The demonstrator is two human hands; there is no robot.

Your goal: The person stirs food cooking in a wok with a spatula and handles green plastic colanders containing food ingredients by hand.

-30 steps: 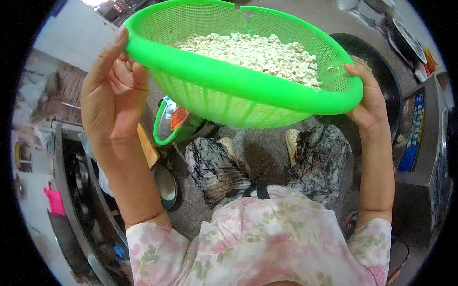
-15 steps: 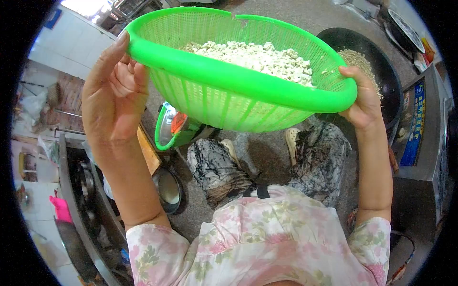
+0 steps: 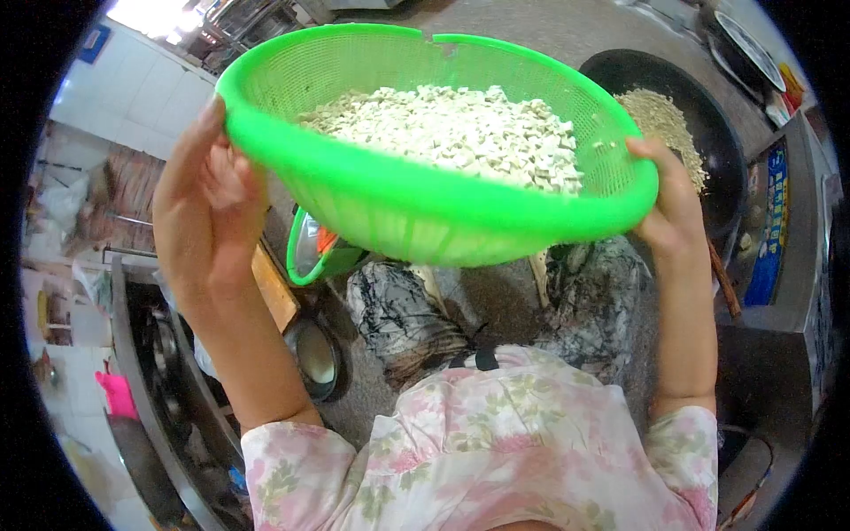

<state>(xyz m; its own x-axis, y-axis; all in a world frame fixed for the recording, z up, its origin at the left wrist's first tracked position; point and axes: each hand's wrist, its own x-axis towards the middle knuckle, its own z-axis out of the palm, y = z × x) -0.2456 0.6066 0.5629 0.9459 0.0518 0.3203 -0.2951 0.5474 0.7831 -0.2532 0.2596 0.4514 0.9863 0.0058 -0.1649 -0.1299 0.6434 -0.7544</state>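
Observation:
Both my hands grip the rim of a large green plastic colander (image 3: 425, 190), held up in front of me. My left hand (image 3: 208, 190) is closed on its left rim, thumb on top. On the right rim, my right hand (image 3: 668, 190) holds with the thumb over the edge and the other fingers mostly hidden behind the wall. Inside lies a heap of small pale chopped pieces (image 3: 460, 133), whose kind I cannot tell. A few bits cling to the right inner wall. The rim has a break at the far side.
Right of the colander sits a big black wok (image 3: 730, 177) with tan crumbly food (image 3: 664, 124). A metal stove-like unit (image 3: 797, 257) stands beside it. Below left are another green basket (image 3: 305, 257), a wooden board (image 3: 276, 288) and a pan with whitish liquid (image 3: 316, 354). Metal counter (image 3: 146, 354) at left.
The colander has come slightly lower and tipped towards me, so more of the pale pieces shows. Both hands have moved with it and keep their hold on the rim.

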